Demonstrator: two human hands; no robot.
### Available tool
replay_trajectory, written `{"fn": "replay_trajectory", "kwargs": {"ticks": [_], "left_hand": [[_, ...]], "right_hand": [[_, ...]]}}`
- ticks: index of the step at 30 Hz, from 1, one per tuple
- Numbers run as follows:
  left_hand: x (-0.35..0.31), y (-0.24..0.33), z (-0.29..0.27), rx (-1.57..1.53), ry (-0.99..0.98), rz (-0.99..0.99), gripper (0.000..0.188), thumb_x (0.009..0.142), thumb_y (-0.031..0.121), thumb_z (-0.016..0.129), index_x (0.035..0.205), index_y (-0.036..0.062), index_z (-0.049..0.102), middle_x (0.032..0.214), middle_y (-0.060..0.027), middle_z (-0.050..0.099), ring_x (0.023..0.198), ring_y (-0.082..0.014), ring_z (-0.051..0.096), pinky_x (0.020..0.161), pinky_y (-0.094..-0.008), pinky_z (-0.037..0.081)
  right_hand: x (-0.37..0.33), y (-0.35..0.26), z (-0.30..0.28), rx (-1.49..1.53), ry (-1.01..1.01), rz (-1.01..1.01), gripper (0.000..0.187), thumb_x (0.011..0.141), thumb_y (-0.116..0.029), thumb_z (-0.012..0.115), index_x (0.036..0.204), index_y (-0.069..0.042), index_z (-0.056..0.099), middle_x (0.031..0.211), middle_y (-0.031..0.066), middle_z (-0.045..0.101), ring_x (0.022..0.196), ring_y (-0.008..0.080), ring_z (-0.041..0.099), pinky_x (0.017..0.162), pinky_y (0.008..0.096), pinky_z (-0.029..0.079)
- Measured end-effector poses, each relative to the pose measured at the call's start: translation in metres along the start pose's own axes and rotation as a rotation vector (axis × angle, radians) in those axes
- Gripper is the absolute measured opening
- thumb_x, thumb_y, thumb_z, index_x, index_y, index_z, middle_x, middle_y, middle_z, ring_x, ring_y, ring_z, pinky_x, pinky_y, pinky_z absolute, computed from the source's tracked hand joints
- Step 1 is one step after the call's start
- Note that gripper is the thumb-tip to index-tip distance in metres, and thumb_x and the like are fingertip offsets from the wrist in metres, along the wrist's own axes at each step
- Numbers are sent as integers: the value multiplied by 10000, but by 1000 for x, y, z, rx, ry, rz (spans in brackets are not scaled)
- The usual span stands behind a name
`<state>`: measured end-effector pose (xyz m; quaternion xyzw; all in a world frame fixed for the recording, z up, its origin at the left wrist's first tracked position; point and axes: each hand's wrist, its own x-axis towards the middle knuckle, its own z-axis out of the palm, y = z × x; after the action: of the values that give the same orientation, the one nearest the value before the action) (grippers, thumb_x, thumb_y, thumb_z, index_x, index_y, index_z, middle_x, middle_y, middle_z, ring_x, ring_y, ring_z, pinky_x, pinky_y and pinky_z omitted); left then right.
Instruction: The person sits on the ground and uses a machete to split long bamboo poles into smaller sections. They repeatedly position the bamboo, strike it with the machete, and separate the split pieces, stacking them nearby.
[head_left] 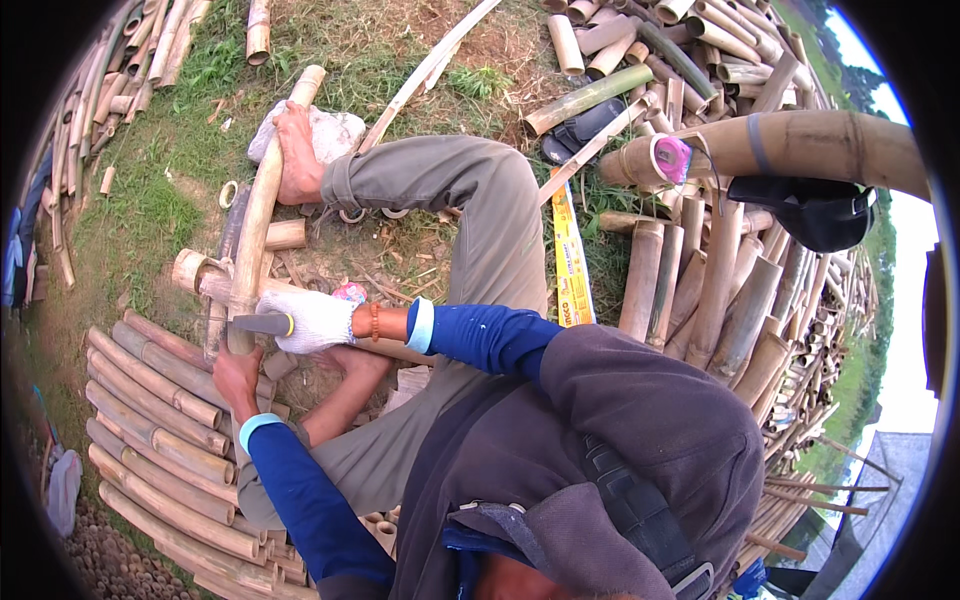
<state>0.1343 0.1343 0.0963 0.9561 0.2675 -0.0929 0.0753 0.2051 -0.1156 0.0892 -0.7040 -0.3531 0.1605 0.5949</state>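
A bamboo pole [256, 225] slants across in front of me, its far end near a pale stone [335, 135]. One bare foot [298, 155] of mine presses on it there. My left hand [237, 380], bare, is closed round the pole's near end. Just beside it, my right hand [305, 322], in a white knit glove, grips a tool with a grey handle and yellow ring [264, 323], held across the pole. I cannot make out the tool's working end clearly. Under the pole lies a crosswise bamboo piece [205, 275].
Cut bamboo lengths [155, 430] lie in rows at the near left. Larger bamboo piles [700, 270] fill the right. A thick bamboo beam [820, 145] carries a pink tape measure [671, 158] and a black cap [815, 215]. A yellow sleeve [570, 260] and dark sandals [585, 130] lie nearby.
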Motion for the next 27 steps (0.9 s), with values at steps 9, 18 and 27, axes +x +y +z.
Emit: {"fn": "replay_trajectory", "kwargs": {"ticks": [9, 18, 27], "left_hand": [[-16, -11, 0, -142, -21, -26, 697, 708, 316, 901, 1290, -5, 691, 1094, -336, 768, 1074, -515, 732, 978, -562, 577], [-6, -8, 0, -93, 29, -44, 750, 708, 355, 929, 1342, 27, 697, 1124, -297, 787, 1101, -463, 753, 989, -539, 594], [-21, -18, 4, -154, -27, -78, 761, 723, 362, 910, 1370, 37, 677, 1153, -296, 779, 1142, -464, 740, 1018, -538, 584]], "right_hand": [[-196, -97, -109, -74, -160, 278, 666, 900, -198, 763, 1515, -91, 534, 1313, 234, 654, 1171, 452, 686, 1039, 490, 568], [23, -8, 6, 16, -19, 66, 544, 919, -287, 778, 1372, -37, 609, 1224, 252, 701, 1110, 441, 712, 958, 470, 585], [-192, -110, -115, 7, -223, 399, 636, 872, -38, 693, 1486, -28, 526, 1376, 196, 624, 1323, 351, 656, 1138, 427, 509]]}}
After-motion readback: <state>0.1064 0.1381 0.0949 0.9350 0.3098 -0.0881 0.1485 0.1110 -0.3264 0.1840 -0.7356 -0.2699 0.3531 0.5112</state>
